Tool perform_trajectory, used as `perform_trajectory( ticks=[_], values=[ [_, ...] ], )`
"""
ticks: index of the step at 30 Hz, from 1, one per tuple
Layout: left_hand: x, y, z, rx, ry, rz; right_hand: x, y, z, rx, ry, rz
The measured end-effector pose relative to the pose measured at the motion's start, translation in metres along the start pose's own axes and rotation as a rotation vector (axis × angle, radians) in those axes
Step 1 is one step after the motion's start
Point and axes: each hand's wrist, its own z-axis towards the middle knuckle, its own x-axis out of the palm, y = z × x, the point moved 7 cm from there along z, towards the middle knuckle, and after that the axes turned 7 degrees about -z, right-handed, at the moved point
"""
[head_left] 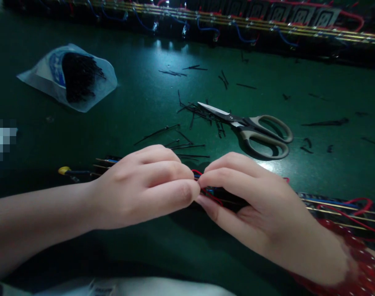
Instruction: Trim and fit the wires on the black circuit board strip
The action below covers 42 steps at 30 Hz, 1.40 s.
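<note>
My left hand (147, 185) and my right hand (252, 205) meet at the front middle of the green table, fingertips pinched together. Between them runs a long dark strip (335, 205) with gold rails and red and blue wires, lying left to right across the table. Both hands are closed on the red wires (206, 191) of this strip where the fingertips touch. What lies exactly inside the pinch is hidden. A red bead bracelet (357, 255) sits on my right wrist. The strip's left end, with a yellow tip (64, 169), shows past my left hand.
Grey-handled scissors (255, 129) lie just beyond my right hand, among loose black cable ties (187, 144). A white plastic bag (70, 78) of black ties lies at the back left. Another wired strip (236, 22) runs along the table's far edge.
</note>
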Motion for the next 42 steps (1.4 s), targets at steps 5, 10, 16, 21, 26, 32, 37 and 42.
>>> perform_trajectory(
  ticks=[5, 10, 16, 21, 26, 32, 37, 42],
  values=[
    [0.0, 0.002, -0.001, -0.029, -0.017, 0.01, 0.001, -0.002, 0.0, -0.004, 0.009, 0.003],
    [-0.001, 0.005, 0.0, -0.056, -0.009, -0.002, 0.002, -0.001, 0.001, -0.012, 0.008, 0.008],
    [-0.004, 0.015, 0.003, -0.146, -0.031, -0.067, -0.015, -0.016, -0.003, 0.26, -0.134, 0.072],
    [-0.005, 0.018, 0.005, -0.183, -0.046, -0.084, -0.018, -0.032, -0.008, 0.433, -0.199, 0.186],
    [-0.004, 0.019, 0.006, -0.207, -0.029, -0.081, -0.015, -0.03, -0.006, 0.384, -0.18, 0.185],
    [-0.002, 0.022, 0.005, -0.236, -0.017, -0.072, -0.015, -0.026, -0.006, 0.327, -0.16, 0.15],
    [0.0, 0.024, 0.005, -0.249, 0.003, -0.065, -0.016, -0.025, -0.004, 0.317, -0.13, 0.178],
    [-0.001, 0.024, 0.005, -0.249, 0.006, -0.07, -0.016, -0.021, -0.003, 0.269, -0.104, 0.21]
  ],
)
